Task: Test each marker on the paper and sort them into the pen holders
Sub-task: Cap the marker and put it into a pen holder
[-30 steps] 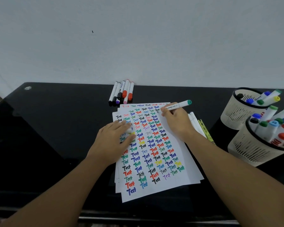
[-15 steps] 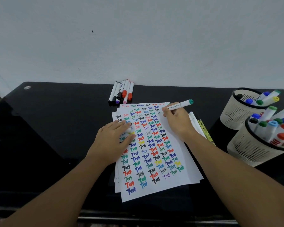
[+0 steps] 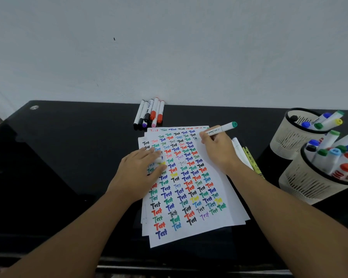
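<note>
**Marker test in progress: green-capped marker at top of sheet**

Right hand (image 3: pixel 217 149): fingers curled round a white marker with green end cap (image 3: pixel 221 129), tip down on the upper right area of the paper (image 3: pixel 213 177), barrel slanting up and right.

Left hand (image 3: pixel 141 171): fingers straight, pressed flat on the sheet's left side; a small white object under the fingertips, identity unclear.

Paper: stack of sheets, top one covered in rows of the word "Test" in many colours.

Just right of the stack: a white marker (image 3: pixel 238 147) and a yellow pen (image 3: pixel 251 159).

Behind the stack, against the wall: a row of markers (image 3: pixel 149 114).

Far right: two mesh pen holders, rear (image 3: pixel 285 137) and front (image 3: pixel 305 183), both holding capped markers.

Black table (image 3: pixel 68 157).
</note>
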